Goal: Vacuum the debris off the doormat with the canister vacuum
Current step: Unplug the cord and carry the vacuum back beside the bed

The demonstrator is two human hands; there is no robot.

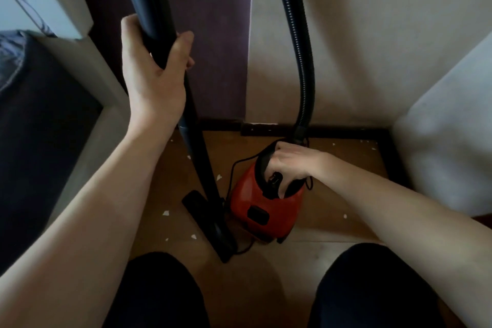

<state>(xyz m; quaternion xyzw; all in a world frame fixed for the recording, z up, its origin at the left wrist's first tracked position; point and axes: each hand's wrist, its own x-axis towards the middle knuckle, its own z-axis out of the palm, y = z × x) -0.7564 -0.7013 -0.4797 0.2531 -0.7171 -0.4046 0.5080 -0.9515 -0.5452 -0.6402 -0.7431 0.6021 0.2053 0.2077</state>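
At ten o'clock in your view, your left hand [151,66] is wrapped round the black wand [197,149]. Its fingers curl behind the tube and the thumb lies over the front, a full closed grip. The wand runs down toward six o'clock, slightly tilted, to the black floor nozzle [198,208]. The nozzle lies flat on the brown doormat [346,170], just beside the red canister vacuum [253,194], on its nine o'clock side. Your right hand [290,162], just off centre toward four o'clock, rests on top of the canister vacuum. Its fingers are curled over the black carrying handle and the thumb reaches down the near side; you cannot tell whether any fingertip presses a switch. The canister vacuum stands on the doormat, nearer its far edge. The ribbed black hose [298,34] climbs from its far end toward twelve o'clock and out of view. A thin black power cord [232,170] loops at the body's nine o'clock side and shows again near the nozzle's near end. White scraps of debris [165,212] lie scattered on the doormat: several around the nozzle at seven to ten o'clock, one at the canister's three o'clock, and small ones along the far border. Your knees [159,293], in dark cloth, fill six o'clock. A purple panel [215,34] and a pale wall [372,48] stand beyond the mat.
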